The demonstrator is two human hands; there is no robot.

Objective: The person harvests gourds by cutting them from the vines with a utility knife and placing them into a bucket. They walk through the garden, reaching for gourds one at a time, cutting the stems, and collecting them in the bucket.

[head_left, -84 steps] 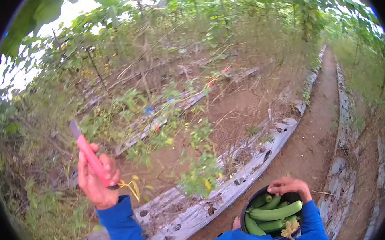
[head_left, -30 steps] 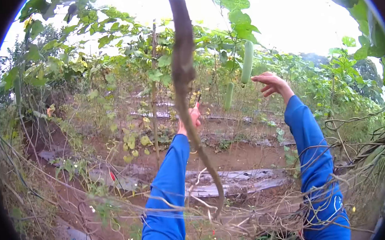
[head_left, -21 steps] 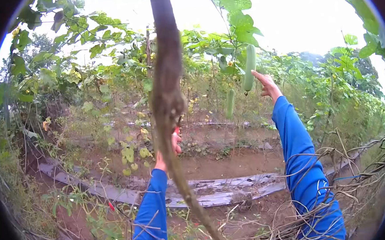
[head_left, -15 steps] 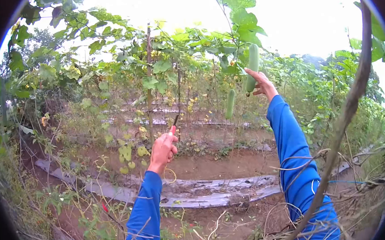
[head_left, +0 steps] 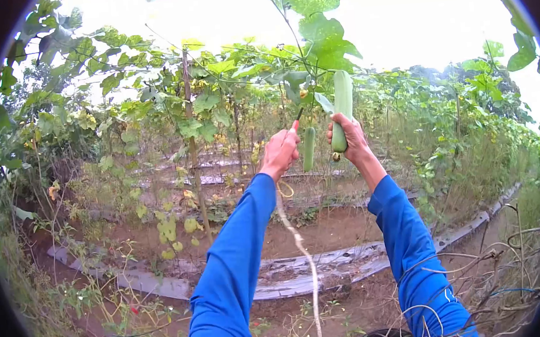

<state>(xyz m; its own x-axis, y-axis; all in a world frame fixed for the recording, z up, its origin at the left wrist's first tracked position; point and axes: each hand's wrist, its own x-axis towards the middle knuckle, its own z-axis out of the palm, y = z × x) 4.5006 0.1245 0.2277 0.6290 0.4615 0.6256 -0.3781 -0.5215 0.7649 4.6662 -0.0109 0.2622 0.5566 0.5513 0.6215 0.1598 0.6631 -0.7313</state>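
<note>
My right hand (head_left: pixel 350 136) is wrapped round the lower part of a long pale-green gourd (head_left: pixel 343 94), which hangs upright among the vine leaves. My left hand (head_left: pixel 281 151) grips a small knife (head_left: pixel 296 125) by its red handle, the dark blade pointing up towards the vine stems. Between the two hands hangs a smaller gourd (head_left: pixel 309 149), close beside my left fingers. A yellow loop (head_left: pixel 285 189) dangles below my left wrist. Broad green leaves (head_left: pixel 327 39) spread above the larger gourd.
A wooden post (head_left: pixel 191 130) holds up the vines left of centre. Strips of plastic sheeting (head_left: pixel 291 286) run across the soil. Dry twisted stems (head_left: pixel 477 267) crowd the lower right, and a pale rope-like strand (head_left: pixel 304 254) stands in front of me.
My left hand has moved up and right with the knife, to beside the smaller gourd. My right hand now wraps the larger gourd's lower part. The view has shifted; the thick branch at right is gone.
</note>
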